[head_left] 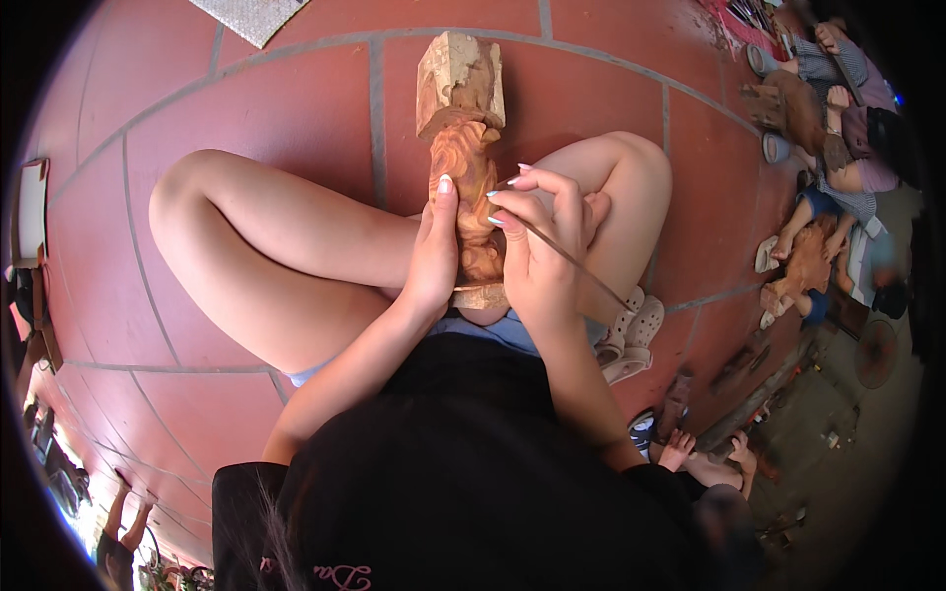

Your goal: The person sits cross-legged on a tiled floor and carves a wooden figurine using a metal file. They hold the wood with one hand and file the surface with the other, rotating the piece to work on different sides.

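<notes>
A carved wooden figure [463,158] with swirling brown grain lies lengthwise between my crossed legs, its pale rough block end [460,84] pointing away from me. Along its left side rests my left hand [435,246], closed round it with the thumb on top. My right hand [542,236] pinches a thin dark rod-shaped tool [562,251], which slants from the carving down to the right. The tool's tip is by the middle of the figure, partly hidden by my fingers, so I cannot tell whether it touches the wood.
Red floor tiles [266,118] with grey joints surround me. A pair of pale clogs [633,340] stands by my right knee. On the right, several people sit near another carved wooden piece [803,266]. A light textured mat [251,15] lies at the far edge.
</notes>
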`<state>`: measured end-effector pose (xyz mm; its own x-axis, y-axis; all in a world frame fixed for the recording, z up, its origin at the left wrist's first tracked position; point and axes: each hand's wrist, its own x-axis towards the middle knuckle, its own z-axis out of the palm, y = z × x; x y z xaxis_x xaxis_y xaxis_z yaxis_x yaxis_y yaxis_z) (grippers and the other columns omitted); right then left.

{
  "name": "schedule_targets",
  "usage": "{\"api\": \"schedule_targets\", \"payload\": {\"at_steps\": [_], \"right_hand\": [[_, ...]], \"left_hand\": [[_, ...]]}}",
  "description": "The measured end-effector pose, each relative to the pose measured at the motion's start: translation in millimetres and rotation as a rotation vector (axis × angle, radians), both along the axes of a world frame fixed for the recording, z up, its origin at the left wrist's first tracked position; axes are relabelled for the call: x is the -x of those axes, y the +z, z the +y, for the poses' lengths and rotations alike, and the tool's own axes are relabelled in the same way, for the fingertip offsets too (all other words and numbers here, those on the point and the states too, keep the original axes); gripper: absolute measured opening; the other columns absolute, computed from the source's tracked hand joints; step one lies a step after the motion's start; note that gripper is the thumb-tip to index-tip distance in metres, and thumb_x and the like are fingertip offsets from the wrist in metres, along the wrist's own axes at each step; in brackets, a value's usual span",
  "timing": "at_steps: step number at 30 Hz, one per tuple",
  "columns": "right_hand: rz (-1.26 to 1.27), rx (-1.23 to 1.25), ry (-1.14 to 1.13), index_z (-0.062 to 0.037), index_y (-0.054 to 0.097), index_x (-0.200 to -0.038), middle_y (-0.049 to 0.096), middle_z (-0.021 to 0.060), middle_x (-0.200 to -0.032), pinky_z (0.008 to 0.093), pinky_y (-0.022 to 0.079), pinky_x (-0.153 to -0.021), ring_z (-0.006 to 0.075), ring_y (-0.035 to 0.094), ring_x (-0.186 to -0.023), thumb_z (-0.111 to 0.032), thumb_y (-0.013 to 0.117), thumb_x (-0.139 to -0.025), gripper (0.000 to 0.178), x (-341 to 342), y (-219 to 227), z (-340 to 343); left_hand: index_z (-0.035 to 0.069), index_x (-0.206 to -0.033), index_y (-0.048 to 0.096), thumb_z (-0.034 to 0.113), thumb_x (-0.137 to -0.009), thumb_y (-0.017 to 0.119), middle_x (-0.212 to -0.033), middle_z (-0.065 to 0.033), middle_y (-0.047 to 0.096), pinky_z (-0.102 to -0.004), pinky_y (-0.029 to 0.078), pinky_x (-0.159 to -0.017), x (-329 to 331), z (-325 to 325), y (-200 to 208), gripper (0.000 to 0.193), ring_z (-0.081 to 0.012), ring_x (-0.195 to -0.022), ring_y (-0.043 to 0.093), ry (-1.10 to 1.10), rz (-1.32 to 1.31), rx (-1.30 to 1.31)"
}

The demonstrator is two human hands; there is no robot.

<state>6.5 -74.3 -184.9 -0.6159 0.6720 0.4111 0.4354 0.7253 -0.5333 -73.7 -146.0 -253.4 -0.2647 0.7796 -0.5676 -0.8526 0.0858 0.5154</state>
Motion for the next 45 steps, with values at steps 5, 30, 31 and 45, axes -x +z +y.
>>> {"api": "schedule_targets", "payload": {"at_steps": [5, 30, 31, 45], "right_hand": [[-0.062, -0.005, 0.088, -0.0064, 0.061, -0.087, 0.061, 0.0019, -0.087, 0.0358, 0.038, -0.083, 0.0183, 0.059, -0.082, -0.007, 0.065, -0.080, 0.008, -3, -2, -11], [0.032, 0.010, 0.005, -0.0088, 0.067, -0.091, 0.063, 0.0025, -0.082, 0.0315, 0.038, -0.073, 0.0189, 0.059, -0.075, -0.008, 0.066, -0.080, 0.012, -26, 27, -32], [0.043, 0.022, 0.017, -0.0084, 0.067, -0.091, 0.063, 0.0028, -0.082, 0.0318, 0.038, -0.074, 0.0191, 0.059, -0.075, -0.008, 0.066, -0.080, 0.011, -28, 27, -35], [0.203, 0.074, -0.009, -0.0045, 0.066, -0.091, 0.066, 0.0059, -0.085, 0.0327, 0.041, -0.075, 0.0217, 0.060, -0.077, -0.004, 0.065, -0.079, 0.012, -19, 8, -36]], "left_hand": [[-0.002, -0.124, 0.043, 0.047, -0.101, 0.032, -0.111, -0.0116, 0.057, -0.0294, 0.046, -0.090, 5, -8, 7, 0.055, -0.0152, -0.102, 0.057, 0.001, 0.061, 0.066], [0.000, -0.135, 0.035, 0.049, -0.100, 0.035, -0.123, -0.0127, 0.053, -0.0305, 0.043, -0.097, -14, -25, 38, 0.060, -0.0165, -0.113, 0.053, -0.066, 0.105, 0.117], [0.000, -0.135, 0.034, 0.049, -0.100, 0.035, -0.124, -0.0129, 0.052, -0.0307, 0.043, -0.097, -14, -26, 40, 0.061, -0.0168, -0.114, 0.053, -0.068, 0.105, 0.127], [-0.004, -0.128, 0.034, 0.056, -0.094, 0.044, -0.118, -0.0168, 0.052, -0.0311, 0.044, -0.094, -1, -20, 27, 0.070, -0.0196, -0.109, 0.054, -0.059, 0.043, 0.137]]}}
